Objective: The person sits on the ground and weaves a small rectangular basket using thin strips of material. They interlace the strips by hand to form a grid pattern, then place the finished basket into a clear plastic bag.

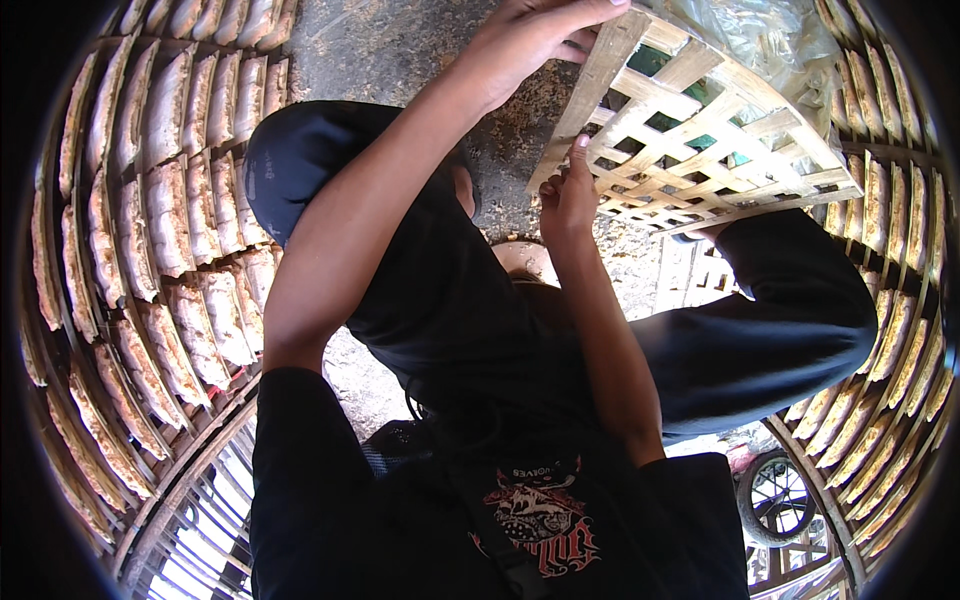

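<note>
1. Strong light fell on the woven panel (720, 130), and its right part became almost white.
2. The plastic sheet (765, 40) behind it gave back a pale glare.
3. At the slatted opening (205, 515), lower left, the brightness was burnt out.
4. The floor (350, 50) above stayed in softer, grey shade.
5. My black clothes (480, 370) swallowed many folds.
6. My right hand (568, 200) appeared quite sharp.
7. Toward the rim, rows of curved pieces (170, 215) bent strongly, and the corners went black.
</note>
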Demonstrator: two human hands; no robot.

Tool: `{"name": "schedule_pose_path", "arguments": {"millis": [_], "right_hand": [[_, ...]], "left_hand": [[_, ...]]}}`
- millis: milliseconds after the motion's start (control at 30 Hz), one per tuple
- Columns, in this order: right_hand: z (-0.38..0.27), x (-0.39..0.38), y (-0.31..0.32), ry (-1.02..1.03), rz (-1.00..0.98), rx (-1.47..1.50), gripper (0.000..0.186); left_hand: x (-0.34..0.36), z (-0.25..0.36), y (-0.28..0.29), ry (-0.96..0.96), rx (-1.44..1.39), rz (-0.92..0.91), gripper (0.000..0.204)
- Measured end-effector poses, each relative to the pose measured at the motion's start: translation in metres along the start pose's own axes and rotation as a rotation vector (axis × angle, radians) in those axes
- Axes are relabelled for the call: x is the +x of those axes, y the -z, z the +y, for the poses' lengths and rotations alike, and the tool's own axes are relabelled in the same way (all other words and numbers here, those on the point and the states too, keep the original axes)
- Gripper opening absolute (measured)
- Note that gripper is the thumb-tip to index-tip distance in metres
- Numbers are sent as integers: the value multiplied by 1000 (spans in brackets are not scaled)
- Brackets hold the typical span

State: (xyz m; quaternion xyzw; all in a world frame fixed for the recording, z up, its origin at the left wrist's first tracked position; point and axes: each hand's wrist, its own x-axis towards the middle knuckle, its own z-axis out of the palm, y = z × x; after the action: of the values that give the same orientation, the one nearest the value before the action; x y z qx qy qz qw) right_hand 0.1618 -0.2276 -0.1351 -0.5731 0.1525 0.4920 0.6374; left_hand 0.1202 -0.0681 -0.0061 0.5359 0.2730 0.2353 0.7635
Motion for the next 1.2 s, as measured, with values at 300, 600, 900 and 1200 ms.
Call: {"name": "schedule_pose_path", "arguments": {"millis": [300, 600, 900, 1200], "right_hand": [[29, -20, 20, 897, 104, -904, 62], [25, 2, 39, 979, -35, -1312, 78], [27, 12, 45, 944, -220, -1180, 79], [27, 5, 43, 911, -282, -1045, 78]], "left_hand": [[-4, 7, -2, -28, 26, -35, 57], [2, 1, -2, 32, 75, 47, 58], [-2, 1, 3, 40, 72, 38, 57], [-4, 3, 2, 58, 118, 77, 57]]}}
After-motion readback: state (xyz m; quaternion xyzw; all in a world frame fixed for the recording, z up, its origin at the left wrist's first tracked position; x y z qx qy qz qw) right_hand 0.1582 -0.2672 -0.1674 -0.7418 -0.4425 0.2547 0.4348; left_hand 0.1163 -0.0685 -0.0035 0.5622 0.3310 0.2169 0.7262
